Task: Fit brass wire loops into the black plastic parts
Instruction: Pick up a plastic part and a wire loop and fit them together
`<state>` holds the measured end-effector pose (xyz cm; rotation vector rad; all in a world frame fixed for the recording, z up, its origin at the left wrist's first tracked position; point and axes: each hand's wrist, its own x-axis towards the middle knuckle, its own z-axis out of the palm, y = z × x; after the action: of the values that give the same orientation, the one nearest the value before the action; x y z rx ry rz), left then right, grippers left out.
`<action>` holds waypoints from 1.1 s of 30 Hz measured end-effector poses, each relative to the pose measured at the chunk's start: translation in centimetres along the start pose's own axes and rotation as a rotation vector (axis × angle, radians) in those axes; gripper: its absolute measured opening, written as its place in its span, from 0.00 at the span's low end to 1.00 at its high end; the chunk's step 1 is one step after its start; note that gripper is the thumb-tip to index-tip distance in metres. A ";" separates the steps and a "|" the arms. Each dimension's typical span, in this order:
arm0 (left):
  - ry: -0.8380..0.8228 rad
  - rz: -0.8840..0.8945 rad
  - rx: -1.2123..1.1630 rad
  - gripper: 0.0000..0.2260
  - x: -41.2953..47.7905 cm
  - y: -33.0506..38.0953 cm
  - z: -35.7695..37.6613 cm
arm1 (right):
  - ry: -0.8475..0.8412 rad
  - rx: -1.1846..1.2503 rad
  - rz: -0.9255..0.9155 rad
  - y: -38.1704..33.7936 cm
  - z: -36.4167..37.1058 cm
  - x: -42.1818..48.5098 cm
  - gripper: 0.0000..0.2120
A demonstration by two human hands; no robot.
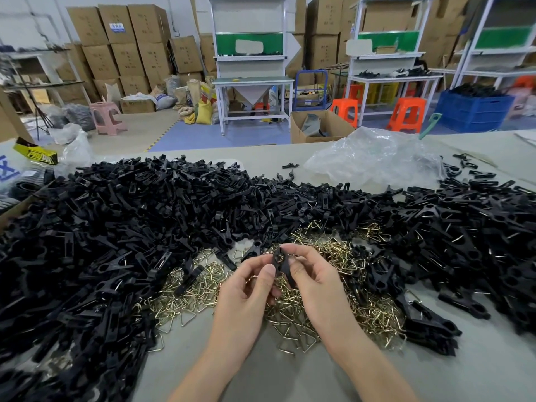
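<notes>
**Both hands pinch one black clip over the brass pile**

The left hand [246, 288] and right hand [313, 282] meet at the near middle of the table [290, 378], and between them they grip a single black plastic part [283, 264]. The left thumb presses against its left side, while the right thumb and curled fingers clasp its right side. The part stands roughly upright and slightly tilted. A brass wire loop [278, 258] shows at its upper end, but I cannot tell how far it is seated.

Directly under and around the hands lies a loose heap of brass wire loops [342, 303], triangular in shape, spread on the table. A large mound of black plastic parts [130, 227] covers the left and far side of the table. A second mound on the right [470, 227] has wire glinting on many of its pieces. A crumpled clear plastic bag [377, 158] rests on the far right of the table, touching that mound.

Past the table, an open cardboard box [319, 127] stands on the floor, with orange stools [406, 114] and a blue crate [472, 111] to its right. A white workbench [252, 82], a pink stool [107, 117] and stacked cartons [130, 39] are further off.
</notes>
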<state>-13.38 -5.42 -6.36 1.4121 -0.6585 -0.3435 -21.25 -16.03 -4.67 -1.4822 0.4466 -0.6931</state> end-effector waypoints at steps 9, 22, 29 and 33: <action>-0.041 -0.058 -0.108 0.11 0.3 0.1 -0.4 | -0.023 -0.082 -0.053 0.2 0.0 -0.2 0.14; -0.322 0.014 -0.041 0.12 -0.1 0.7 -0.7 | -0.125 -0.054 0.075 -0.1 -1.8 0.8 0.12; -0.007 -0.018 -0.093 0.14 0.7 0.4 -0.8 | 0.027 -0.312 -0.156 0.5 -2.1 0.3 0.10; 0.238 -0.107 -0.221 0.10 1.5 -0.2 -1.6 | -0.132 -0.906 -0.279 0.7 -2.5 0.2 0.16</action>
<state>-11.17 -5.09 -6.26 1.2541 -0.3404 -0.3164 -22.66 -18.06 -5.48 -2.4649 0.4814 -0.6279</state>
